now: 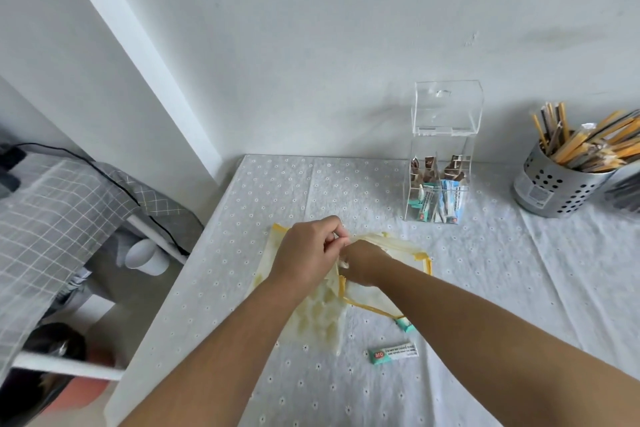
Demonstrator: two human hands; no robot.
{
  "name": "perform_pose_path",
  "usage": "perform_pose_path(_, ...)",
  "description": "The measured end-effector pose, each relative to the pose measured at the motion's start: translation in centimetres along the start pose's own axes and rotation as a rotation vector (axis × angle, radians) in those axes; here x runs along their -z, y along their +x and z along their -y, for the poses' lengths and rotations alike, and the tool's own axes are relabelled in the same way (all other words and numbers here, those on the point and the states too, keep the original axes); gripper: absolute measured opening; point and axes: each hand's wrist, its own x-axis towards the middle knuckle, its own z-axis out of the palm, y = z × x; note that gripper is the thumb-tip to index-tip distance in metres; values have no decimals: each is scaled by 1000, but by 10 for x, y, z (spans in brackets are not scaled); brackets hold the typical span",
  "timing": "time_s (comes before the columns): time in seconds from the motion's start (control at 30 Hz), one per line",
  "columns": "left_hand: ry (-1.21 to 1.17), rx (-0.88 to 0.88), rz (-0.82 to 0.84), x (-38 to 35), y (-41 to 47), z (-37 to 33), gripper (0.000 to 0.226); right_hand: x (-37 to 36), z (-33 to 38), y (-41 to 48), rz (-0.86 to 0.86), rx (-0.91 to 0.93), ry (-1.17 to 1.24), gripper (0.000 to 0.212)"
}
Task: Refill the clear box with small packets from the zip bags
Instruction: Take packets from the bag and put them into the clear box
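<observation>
Two zip bags with yellow edges lie on the white tablecloth in the middle of the view. My left hand (306,253) pinches the top edge of the left zip bag (320,315). My right hand (363,262) is pushed into the mouth of the right zip bag (412,251), its fingers hidden. The clear box (440,163) stands at the back with its lid (446,107) raised; brown packets sit in its rear compartments, white and teal ones in front. One teal and white packet (393,353) lies loose on the cloth, and another packet (404,324) peeks from under my right forearm.
A perforated metal cup (554,191) full of stick sachets stands at the right edge. The table's left edge (180,281) drops to an ironing board (62,204) with a grey checked cover. A white wall backs the table.
</observation>
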Motion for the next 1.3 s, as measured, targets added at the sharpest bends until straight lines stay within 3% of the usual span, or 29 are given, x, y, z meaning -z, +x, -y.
perform_pose_path(0.23,19,5,1,3,6,-2,6,18,2,-11,-16,8,89,11)
perform_pose_path(0.37,39,19,6,5,13,-1,6,31,3,-25,-1,25,-12,23)
perform_pose_path(0.7,92,63,59,6,38,-7,8,102,-5,-91,-111,172,-99,17)
perform_pose_path(1.0,70,73,64,0,45,-4,9,197,-73,-91,-380,-101,251,7)
perform_pose_path(1.13,70,47,60,-1,47,-3,9,192,-95,-59,-492,-240,198,4)
perform_pose_path(1.3,74,44,51,-2,44,-1,8,172,-110,-30,-426,-338,64,19)
